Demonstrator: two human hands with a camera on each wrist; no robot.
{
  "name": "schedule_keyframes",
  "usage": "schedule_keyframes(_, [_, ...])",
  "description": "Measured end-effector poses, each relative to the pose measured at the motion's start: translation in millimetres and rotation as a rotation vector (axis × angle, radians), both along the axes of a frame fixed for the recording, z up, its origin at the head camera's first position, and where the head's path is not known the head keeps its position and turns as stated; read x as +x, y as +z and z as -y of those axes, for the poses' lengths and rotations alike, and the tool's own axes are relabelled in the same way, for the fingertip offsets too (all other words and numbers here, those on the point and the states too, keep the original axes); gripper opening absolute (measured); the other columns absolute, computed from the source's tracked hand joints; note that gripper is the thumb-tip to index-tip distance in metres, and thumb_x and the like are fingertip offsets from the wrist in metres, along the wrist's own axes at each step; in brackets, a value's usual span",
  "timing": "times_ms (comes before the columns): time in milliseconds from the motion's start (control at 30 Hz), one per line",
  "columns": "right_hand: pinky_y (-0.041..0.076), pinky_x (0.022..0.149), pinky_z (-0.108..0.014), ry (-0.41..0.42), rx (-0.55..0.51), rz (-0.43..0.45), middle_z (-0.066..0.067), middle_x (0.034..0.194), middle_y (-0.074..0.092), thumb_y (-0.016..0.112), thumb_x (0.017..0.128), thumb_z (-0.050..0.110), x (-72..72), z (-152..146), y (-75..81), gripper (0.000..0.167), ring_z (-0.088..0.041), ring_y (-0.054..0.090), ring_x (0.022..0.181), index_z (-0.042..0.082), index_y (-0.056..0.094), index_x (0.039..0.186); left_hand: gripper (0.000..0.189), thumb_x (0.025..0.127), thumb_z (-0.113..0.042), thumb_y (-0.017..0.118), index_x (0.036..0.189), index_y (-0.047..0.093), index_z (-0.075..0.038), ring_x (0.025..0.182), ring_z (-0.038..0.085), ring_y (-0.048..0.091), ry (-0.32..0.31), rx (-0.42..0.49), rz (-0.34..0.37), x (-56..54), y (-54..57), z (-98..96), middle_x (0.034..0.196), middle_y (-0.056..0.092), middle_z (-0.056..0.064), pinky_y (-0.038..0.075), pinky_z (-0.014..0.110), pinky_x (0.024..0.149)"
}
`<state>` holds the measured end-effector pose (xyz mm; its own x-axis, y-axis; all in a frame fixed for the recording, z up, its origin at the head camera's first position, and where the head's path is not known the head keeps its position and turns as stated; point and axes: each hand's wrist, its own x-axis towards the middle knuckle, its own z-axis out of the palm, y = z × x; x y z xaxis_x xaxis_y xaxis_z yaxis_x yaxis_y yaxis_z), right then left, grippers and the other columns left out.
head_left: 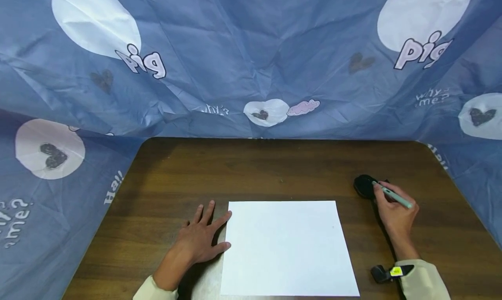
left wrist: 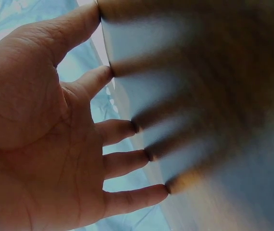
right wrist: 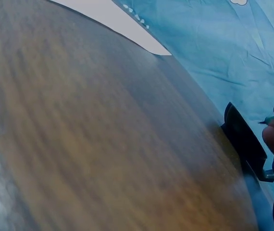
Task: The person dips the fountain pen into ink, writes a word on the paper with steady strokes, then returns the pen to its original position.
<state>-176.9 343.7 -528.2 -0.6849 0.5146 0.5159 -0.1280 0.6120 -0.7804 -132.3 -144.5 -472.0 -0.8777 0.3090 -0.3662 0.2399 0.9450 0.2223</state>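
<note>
A blank white sheet of paper (head_left: 288, 247) lies on the wooden table, its far edge also showing in the right wrist view. At its left edge rests my left hand (head_left: 198, 239), fingers spread; in the left wrist view the fingertips of that hand (left wrist: 74, 125) touch the tabletop. My right hand (head_left: 396, 213) pinches a pale green pen (head_left: 400, 198), which slants with its dark tip toward the left. A black rounded object (head_left: 364, 186) lies right beside the pen tip; in the right wrist view it appears as a dark wedge shape.
The brown wooden table (head_left: 255, 169) has rounded far corners. Behind it and along both sides hangs a blue printed cloth (head_left: 235, 51). A small black device with a yellow label (head_left: 386, 274) is strapped at the right wrist.
</note>
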Motion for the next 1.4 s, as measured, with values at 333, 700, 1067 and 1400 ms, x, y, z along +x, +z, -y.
schedule_keyframes(333, [0.042, 0.063, -0.011, 0.110, -0.015, -0.154, -0.009, 0.089, 0.073, 0.078, 0.084, 0.006, -4.2, 1.0, 3.2, 0.017, 0.001, 0.059, 0.072, 0.002, 0.079, 0.100, 0.076, 0.092, -0.057, 0.062, 0.157, 0.032, -0.033, 0.148, 0.046, 0.015, -0.006, 0.021, -0.023, 0.5, 3.4, 3.4, 0.165, 0.012, 0.018, 0.027, 0.075, 0.101])
schedule_keyframes(700, [0.041, 0.062, -0.011, 0.108, 0.006, -0.147, -0.011, 0.088, 0.071, 0.077, 0.084, 0.002, -2.0, -2.4, 4.0, 0.017, 0.001, 0.057, 0.071, 0.000, 0.078, 0.101, 0.075, 0.093, -0.058, 0.061, 0.157, 0.030, -0.035, 0.149, 0.044, 0.014, -0.006, 0.006, -0.012, 0.5, 1.6, 0.4, 0.165, 0.010, 0.017, 0.028, 0.073, 0.102])
schedule_keyframes(1067, [0.043, 0.061, -0.009, 0.066, -0.052, -0.187, -0.004, 0.080, 0.073, 0.076, 0.082, -0.002, 11.4, 19.3, 28.0, 0.010, 0.005, 0.059, 0.066, -0.010, 0.075, 0.089, 0.075, 0.092, -0.059, 0.061, 0.157, 0.031, -0.035, 0.149, 0.043, 0.014, -0.001, 0.001, 0.004, 0.0, 2.1, -1.1, 0.166, 0.010, 0.016, 0.028, 0.072, 0.103])
schedule_keyframes(1400, [0.044, 0.062, -0.009, 0.012, -0.074, -0.137, 0.005, 0.079, 0.072, 0.076, 0.084, 0.002, 15.6, 23.4, 31.0, 0.011, 0.006, 0.060, 0.066, -0.007, 0.076, 0.090, 0.075, 0.092, -0.060, 0.060, 0.157, 0.032, -0.035, 0.149, 0.044, 0.015, -0.007, -0.008, -0.008, 0.0, 1.3, -0.1, 0.165, 0.011, 0.017, 0.028, 0.073, 0.102])
